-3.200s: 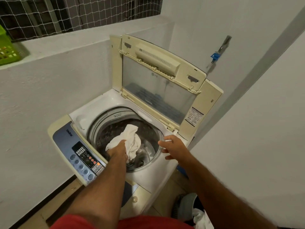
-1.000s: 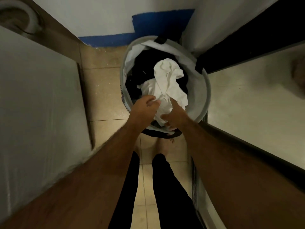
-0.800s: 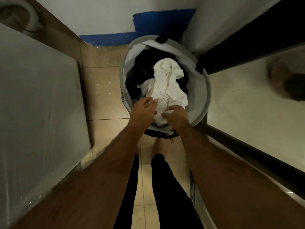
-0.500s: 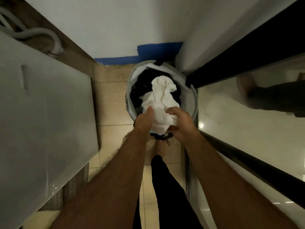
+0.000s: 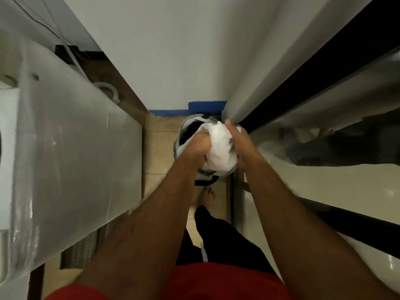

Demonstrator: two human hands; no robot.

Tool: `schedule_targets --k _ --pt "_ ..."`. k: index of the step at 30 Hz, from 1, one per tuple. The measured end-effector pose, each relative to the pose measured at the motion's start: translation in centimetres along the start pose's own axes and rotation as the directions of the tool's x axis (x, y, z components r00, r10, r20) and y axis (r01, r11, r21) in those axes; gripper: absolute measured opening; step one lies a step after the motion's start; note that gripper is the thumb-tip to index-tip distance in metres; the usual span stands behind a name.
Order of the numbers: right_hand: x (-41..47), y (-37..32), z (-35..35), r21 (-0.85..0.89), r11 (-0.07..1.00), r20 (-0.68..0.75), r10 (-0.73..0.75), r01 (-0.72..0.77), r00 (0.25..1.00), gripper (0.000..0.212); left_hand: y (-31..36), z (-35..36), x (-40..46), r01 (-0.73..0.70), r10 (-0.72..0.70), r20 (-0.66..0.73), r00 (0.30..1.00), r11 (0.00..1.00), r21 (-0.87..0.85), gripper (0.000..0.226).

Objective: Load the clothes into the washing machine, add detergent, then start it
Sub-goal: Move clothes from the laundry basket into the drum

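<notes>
Tiles [image 5: 161,148] in beige cover the floor beneath the basket [image 5: 184,126], which stands against a white wall [image 5: 173,50]. Washer [image 5: 71,152] stands left of the basket. Above the basket, left hand [image 5: 198,144] and right hand [image 5: 240,144] grip a white cloth [image 5: 219,148], fingers curled.

We have lifted the white cloth [image 5: 220,148] out of the laundry basket [image 5: 184,128]; a moment ago it still lay spread on the dark clothes inside. It is now a gathered bundle above the basket's rim. Our left hand [image 5: 198,145], which only touched its edge before, grips it from the left, and our right hand [image 5: 239,141] cups it from the right. The basket itself looks farther below us than before.
</notes>
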State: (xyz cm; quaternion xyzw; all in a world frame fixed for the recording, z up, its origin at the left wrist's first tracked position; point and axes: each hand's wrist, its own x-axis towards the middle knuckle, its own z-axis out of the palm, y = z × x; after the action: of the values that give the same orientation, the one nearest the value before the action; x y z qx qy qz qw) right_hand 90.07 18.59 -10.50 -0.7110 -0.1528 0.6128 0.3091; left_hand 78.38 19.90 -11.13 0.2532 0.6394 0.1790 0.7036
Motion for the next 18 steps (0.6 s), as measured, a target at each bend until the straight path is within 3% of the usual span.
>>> schedule_targets --k 3,6,9,11,13,14,16,18 --pt "-2.4 -2.6 0.2 0.101 0.995 0.077 0.005 -0.013 0.997 0.037 2.0 -0.6 -3.1 -0.142 0.137 0.067 0.988 0.988 0.066 0.034" --pt "-4.7 -5.2 0.8 0.128 0.988 0.017 -0.092 0.089 0.996 0.010 3.2 -1.5 -5.1 -0.189 0.186 -0.145 0.972 0.982 -0.004 0.026" --pt "-7.1 -7.5 1.7 0.219 0.970 0.073 -0.122 0.103 0.990 0.011 3.3 -2.9 -6.9 -0.205 0.143 -0.274 0.951 0.955 -0.214 0.024" --pt "-8.8 -8.8 2.1 0.258 0.965 0.163 -0.096 0.052 0.982 0.019 2.8 -3.9 -7.6 -0.043 -0.027 -0.177 0.984 0.924 -0.380 0.035" --pt "-10.1 -10.0 2.1 0.273 0.961 0.244 -0.112 0.043 0.963 0.035 2.5 -4.7 -7.9 0.070 -0.092 -0.015 0.996 0.843 -0.533 0.053" --pt "-10.7 -10.7 2.0 0.285 0.957 0.299 -0.138 0.049 0.944 0.044 2.7 -4.8 -8.2 0.072 -0.053 0.050 0.997 0.794 -0.603 0.057" --pt "-12.0 -12.2 1.8 0.259 0.963 0.401 -0.180 0.077 0.898 0.058 3.7 -4.4 -8.5 0.004 0.090 0.099 0.991 0.718 -0.696 0.038" --pt "-12.5 -13.2 1.6 0.217 0.964 0.364 -0.224 0.152 0.904 0.049 5.0 -3.7 -9.1 -0.060 0.181 0.088 0.980 0.680 -0.730 0.035"
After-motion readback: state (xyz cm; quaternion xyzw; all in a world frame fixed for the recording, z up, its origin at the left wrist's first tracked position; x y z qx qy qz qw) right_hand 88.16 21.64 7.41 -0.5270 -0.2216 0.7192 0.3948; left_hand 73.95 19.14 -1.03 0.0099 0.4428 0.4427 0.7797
